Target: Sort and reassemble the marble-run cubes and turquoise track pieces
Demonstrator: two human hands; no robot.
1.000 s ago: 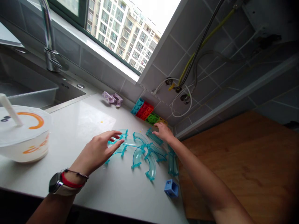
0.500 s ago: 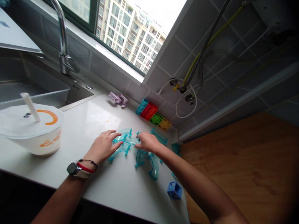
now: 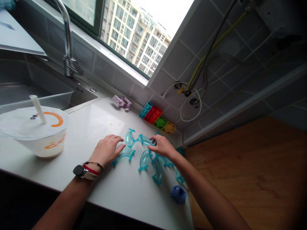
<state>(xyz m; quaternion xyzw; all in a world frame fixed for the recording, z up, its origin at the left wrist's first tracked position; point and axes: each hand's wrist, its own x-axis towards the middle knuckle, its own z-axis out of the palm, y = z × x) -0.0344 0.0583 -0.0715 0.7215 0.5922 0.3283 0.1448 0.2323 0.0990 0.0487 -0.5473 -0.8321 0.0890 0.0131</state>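
Observation:
Several translucent teal curved track pieces lie in a cluster on the white counter. In my right hand (image 3: 163, 146) one curved track piece (image 3: 145, 140) is pinched between thumb and fingers at its right end. My left hand (image 3: 108, 149) is at the cluster's left side, thumb and fingers apart, with no piece gripped. Just beyond its fingertips is another curved track piece (image 3: 129, 138), and a lower track piece (image 3: 125, 154) reaches partly behind the thumb. Nearer me lie two more bends, a track bend (image 3: 144, 160) and a second track bend (image 3: 158, 171).
A blue cube block (image 3: 178, 194) sits near the counter's right edge. Coloured blocks (image 3: 153, 114) and a lilac piece (image 3: 122, 102) stand along the tiled wall. At left are a lidded cup with a straw (image 3: 51, 142), a sink (image 3: 81, 91) and a faucet (image 3: 68, 41).
My right hand has moved right with its track piece, away from my left hand. The curved piece by my left fingertips now lies apart from my hand.

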